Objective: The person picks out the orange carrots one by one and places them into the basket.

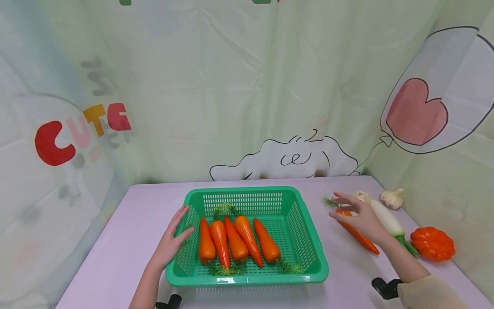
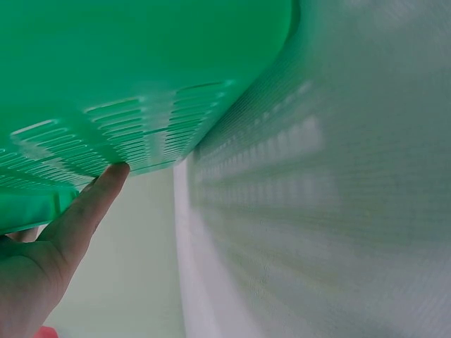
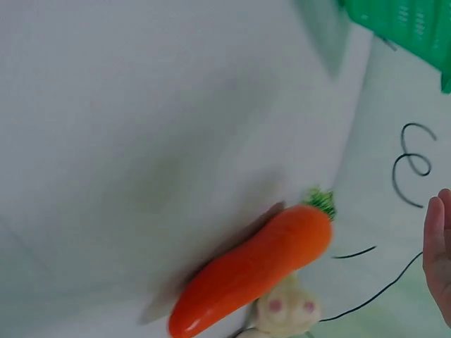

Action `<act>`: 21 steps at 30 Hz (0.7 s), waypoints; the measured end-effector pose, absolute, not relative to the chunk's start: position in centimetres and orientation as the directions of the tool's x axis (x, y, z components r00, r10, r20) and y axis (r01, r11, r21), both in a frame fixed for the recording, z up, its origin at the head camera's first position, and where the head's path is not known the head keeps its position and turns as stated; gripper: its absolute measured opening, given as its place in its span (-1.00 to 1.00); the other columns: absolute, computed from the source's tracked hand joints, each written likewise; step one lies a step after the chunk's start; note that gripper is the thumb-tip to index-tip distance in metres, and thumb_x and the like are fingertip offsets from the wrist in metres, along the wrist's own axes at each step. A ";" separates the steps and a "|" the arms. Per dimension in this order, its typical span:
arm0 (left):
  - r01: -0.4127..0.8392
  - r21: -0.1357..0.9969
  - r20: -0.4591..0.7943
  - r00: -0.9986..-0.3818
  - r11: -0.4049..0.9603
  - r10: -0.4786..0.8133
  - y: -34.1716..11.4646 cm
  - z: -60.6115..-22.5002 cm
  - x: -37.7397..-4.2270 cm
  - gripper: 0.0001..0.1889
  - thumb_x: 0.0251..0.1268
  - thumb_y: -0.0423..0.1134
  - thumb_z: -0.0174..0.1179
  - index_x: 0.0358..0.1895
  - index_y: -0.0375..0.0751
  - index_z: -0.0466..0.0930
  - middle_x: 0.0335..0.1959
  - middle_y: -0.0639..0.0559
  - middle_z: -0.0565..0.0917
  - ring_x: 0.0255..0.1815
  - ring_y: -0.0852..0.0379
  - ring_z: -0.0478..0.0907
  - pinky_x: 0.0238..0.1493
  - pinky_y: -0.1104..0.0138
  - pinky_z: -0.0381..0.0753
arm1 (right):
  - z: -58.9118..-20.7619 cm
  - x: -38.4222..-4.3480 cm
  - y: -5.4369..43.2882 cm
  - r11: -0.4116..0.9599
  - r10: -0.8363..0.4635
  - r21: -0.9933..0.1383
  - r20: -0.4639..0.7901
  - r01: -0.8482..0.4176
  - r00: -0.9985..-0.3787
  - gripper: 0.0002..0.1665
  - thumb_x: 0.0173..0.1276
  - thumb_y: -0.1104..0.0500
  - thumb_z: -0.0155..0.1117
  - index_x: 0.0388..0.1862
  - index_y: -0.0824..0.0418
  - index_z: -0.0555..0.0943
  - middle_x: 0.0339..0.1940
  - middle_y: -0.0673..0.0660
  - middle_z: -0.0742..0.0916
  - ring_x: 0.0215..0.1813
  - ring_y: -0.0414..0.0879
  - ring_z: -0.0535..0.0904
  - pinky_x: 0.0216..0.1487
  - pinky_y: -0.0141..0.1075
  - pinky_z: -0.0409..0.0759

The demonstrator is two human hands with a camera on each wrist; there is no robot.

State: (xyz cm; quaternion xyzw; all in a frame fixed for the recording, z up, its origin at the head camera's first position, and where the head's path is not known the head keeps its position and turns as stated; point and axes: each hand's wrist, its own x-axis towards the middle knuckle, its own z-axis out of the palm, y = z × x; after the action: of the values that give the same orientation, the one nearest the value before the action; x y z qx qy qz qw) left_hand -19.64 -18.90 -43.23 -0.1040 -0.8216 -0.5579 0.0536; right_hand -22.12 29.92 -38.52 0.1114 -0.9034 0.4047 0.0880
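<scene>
My left hand (image 1: 170,240) holds the left rim of a green plastic basket (image 1: 247,280), thumb over the rim. In the left wrist view, a straight finger (image 2: 91,204) lies along the basket's slotted outer wall. Several orange carrots (image 1: 235,244) with green tops lie side by side in the basket. My right hand (image 1: 360,219) is above another carrot (image 1: 360,237) on the table, thumb and fingers spread with nothing between them. The right wrist view shows that carrot (image 3: 254,267) on the tabletop, with only part of the hand (image 3: 438,253) at the right edge.
Beyond the right hand lie a white radish (image 1: 387,219) with green stalks, a garlic bulb (image 1: 392,198), a pale bulb (image 1: 361,196) and a ribbed red-orange gourd (image 1: 432,243). A printed curtain (image 1: 193,107) surrounds the pale table (image 1: 127,240) at the back and sides.
</scene>
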 end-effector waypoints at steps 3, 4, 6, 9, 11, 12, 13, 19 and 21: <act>0.230 0.913 0.204 -0.973 0.337 0.110 -18.9 -43.2 -19.5 -0.38 0.32 -0.23 0.05 0.41 -0.01 0.07 0.46 -0.09 -0.10 0.43 -0.18 -0.21 0.21 -0.27 -0.11 | -39.2 -22.6 30.7 0.664 -0.106 -0.704 0.245 -0.252 -0.964 -0.23 0.21 0.02 0.29 0.32 0.32 0.28 0.08 0.40 0.54 0.02 0.31 0.47 -0.09 0.07 0.52; 0.230 0.915 0.204 -0.973 0.331 0.110 -18.8 -43.2 -19.5 -0.38 0.32 -0.24 0.05 0.41 -0.01 0.07 0.46 -0.08 -0.10 0.43 -0.17 -0.22 0.22 -0.27 -0.12 | -39.5 -22.8 31.0 0.670 -0.100 -0.700 0.246 -0.248 -0.964 -0.23 0.21 0.02 0.29 0.31 0.33 0.28 0.08 0.41 0.53 0.02 0.32 0.46 -0.11 0.06 0.53; 0.230 0.916 0.205 -0.973 0.329 0.109 -18.8 -43.2 -19.5 -0.39 0.32 -0.24 0.05 0.41 -0.01 0.07 0.46 -0.08 -0.10 0.43 -0.16 -0.22 0.22 -0.27 -0.12 | -40.1 -23.1 31.6 0.676 -0.089 -0.697 0.247 -0.241 -0.965 -0.24 0.22 0.03 0.29 0.30 0.34 0.29 0.08 0.42 0.53 0.01 0.33 0.45 -0.14 0.01 0.55; 0.228 0.916 0.204 -0.973 0.330 0.108 -18.8 -43.2 -19.5 -0.39 0.32 -0.24 0.05 0.41 0.00 0.07 0.46 -0.08 -0.10 0.43 -0.16 -0.21 0.21 -0.27 -0.12 | -41.1 -23.6 32.4 0.680 -0.048 -0.702 0.245 -0.211 -0.968 -0.27 0.21 0.05 0.30 0.29 0.32 0.32 0.07 0.41 0.53 -0.01 0.29 0.45 -0.22 -0.13 0.59; 0.226 0.915 0.202 -0.974 0.333 0.107 -18.8 -43.2 -19.5 -0.39 0.32 -0.24 0.05 0.41 0.00 0.07 0.46 -0.08 -0.10 0.43 -0.17 -0.21 0.21 -0.28 -0.12 | -41.6 -23.8 32.9 0.684 -0.038 -0.701 0.241 -0.201 -0.970 -0.27 0.21 0.05 0.30 0.28 0.33 0.32 0.07 0.41 0.53 -0.02 0.30 0.45 -0.24 -0.23 0.58; 0.225 0.915 0.200 -0.974 0.334 0.106 -18.8 -43.2 -19.5 -0.39 0.32 -0.23 0.05 0.41 0.00 0.07 0.46 -0.07 -0.10 0.43 -0.17 -0.21 0.21 -0.28 -0.12 | -41.8 -23.9 33.0 0.688 -0.034 -0.699 0.236 -0.194 -0.971 -0.27 0.21 0.05 0.29 0.28 0.34 0.32 0.08 0.42 0.52 -0.02 0.30 0.45 -0.25 -0.28 0.57; 0.223 0.915 0.199 -0.974 0.335 0.105 -18.8 -43.2 -19.5 -0.39 0.32 -0.23 0.06 0.41 0.00 0.08 0.46 -0.07 -0.09 0.43 -0.17 -0.21 0.21 -0.28 -0.12 | -42.0 -24.0 33.2 0.690 -0.031 -0.699 0.230 -0.187 -0.973 -0.27 0.21 0.05 0.29 0.28 0.35 0.31 0.08 0.43 0.51 -0.01 0.31 0.45 -0.25 -0.32 0.56; 0.221 0.917 0.196 -0.975 0.332 0.106 -18.8 -43.1 -19.4 -0.38 0.32 -0.24 0.06 0.41 0.00 0.07 0.46 -0.06 -0.10 0.43 -0.17 -0.21 0.21 -0.27 -0.11 | -43.1 -24.7 34.3 0.700 -0.017 -0.707 0.119 -0.096 -0.993 -0.18 0.24 -0.02 0.25 0.35 0.33 0.21 0.15 0.50 0.42 0.05 0.36 0.40 -0.14 -0.17 0.58; 0.222 0.917 0.197 -0.974 0.331 0.108 -18.8 -43.1 -19.5 -0.38 0.32 -0.24 0.06 0.41 -0.01 0.07 0.46 -0.07 -0.10 0.43 -0.17 -0.21 0.21 -0.26 -0.11 | -43.6 -24.9 34.7 0.697 -0.012 -0.714 0.082 -0.068 -0.997 -0.17 0.25 -0.02 0.24 0.37 0.31 0.18 0.17 0.51 0.40 0.06 0.36 0.38 -0.11 -0.09 0.57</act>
State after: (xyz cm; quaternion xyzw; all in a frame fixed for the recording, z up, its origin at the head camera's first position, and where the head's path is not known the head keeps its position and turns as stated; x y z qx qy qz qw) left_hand -19.46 -18.77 -43.09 -0.1013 -0.8143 -0.5693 0.0501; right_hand -24.94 34.68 -43.57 0.0217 -0.9205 0.3886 0.0356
